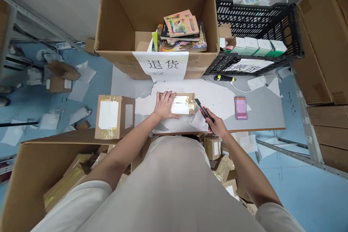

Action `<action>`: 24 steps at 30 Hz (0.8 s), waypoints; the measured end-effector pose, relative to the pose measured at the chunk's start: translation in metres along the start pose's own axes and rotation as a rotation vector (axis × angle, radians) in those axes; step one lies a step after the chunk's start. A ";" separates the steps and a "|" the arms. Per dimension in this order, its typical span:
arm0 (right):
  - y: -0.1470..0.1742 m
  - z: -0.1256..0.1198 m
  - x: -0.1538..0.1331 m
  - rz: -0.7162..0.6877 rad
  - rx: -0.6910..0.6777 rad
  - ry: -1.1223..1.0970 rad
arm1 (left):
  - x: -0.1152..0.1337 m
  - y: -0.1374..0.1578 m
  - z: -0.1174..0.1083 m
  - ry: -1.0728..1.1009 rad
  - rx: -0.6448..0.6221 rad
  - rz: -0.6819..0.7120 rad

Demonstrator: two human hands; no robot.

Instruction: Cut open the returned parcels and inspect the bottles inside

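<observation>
A small taped cardboard parcel (181,104) with a white label lies on the white table in front of me. My left hand (165,106) presses on its left end, fingers spread out flat. In my right hand (216,122) is a black and red box cutter (205,111), held in closed fingers. The cutter's front end is at the parcel's right end, by the clear tape; I cannot tell whether it touches. A larger taped parcel (129,110) stands at the table's left edge.
Behind the parcel stands a big open carton (116,56) with several books (183,27). A black crate (292,32) holding small boxes is right of it. A yellow-black tool (224,78) and a pink blurred item (240,108) lie on the table. Parcels fill cartons below.
</observation>
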State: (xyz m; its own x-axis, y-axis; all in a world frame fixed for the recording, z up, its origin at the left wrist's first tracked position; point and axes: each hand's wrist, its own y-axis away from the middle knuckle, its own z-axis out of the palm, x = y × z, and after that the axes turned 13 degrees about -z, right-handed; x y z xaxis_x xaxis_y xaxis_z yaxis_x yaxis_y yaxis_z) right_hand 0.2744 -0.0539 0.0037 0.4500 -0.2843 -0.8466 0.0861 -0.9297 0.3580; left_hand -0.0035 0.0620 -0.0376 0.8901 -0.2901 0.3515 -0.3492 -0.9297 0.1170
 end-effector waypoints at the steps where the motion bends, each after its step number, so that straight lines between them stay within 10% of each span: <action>1: -0.001 -0.004 -0.003 -0.002 -0.024 0.047 | 0.001 0.001 0.000 0.007 0.006 -0.004; 12: 0.003 -0.021 -0.051 -0.103 -0.215 0.750 | 0.002 0.002 0.000 0.043 0.052 -0.024; 24: 0.039 0.007 -0.034 -0.058 -0.242 0.641 | 0.000 0.001 0.003 0.047 0.050 -0.028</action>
State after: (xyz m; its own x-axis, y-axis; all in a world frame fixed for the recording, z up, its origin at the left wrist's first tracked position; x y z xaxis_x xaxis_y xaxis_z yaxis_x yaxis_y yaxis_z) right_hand 0.2560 -0.0821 0.0438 0.8693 0.0285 -0.4934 0.2889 -0.8394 0.4604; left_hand -0.0030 0.0604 -0.0403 0.8843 -0.2539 0.3918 -0.3083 -0.9478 0.0815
